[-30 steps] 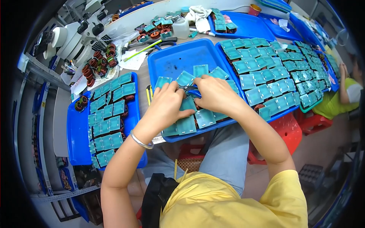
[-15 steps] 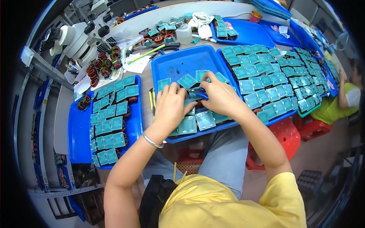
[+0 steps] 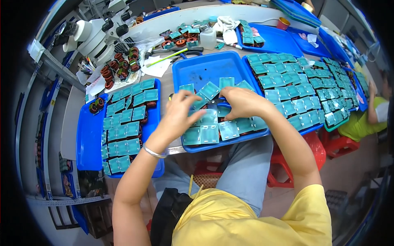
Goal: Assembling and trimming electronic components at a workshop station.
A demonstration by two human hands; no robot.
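My left hand (image 3: 175,117) hovers over the left part of the middle blue tray (image 3: 205,65), its fingers apart with nothing visible in them. In my right hand (image 3: 245,103) is a pair of small blue-handled cutters (image 3: 224,105); its jaws point left among the boards and are partly hidden. Several teal square boards (image 3: 209,90) lie in the tray around both hands, some tilted. Dark red coils show beneath a few of them. One pair of boards (image 3: 209,134) lies side by side at the near edge, below my left fingers.
Left stands a blue tray (image 3: 88,141) holding rows of teal boards. To the right, another tray of boards (image 3: 287,88) adjoins mine. Loose copper coils (image 3: 108,76), a microscope (image 3: 92,39), a yellow-green stick (image 3: 168,56) and a bottle (image 3: 207,39) are behind. A person (image 3: 375,110) sits far right.
My left hand has lifted away to the left and its fingers have spread, uncovering boards beneath. My right hand stays near the same boards with the cutters. The whole view has shifted slightly.
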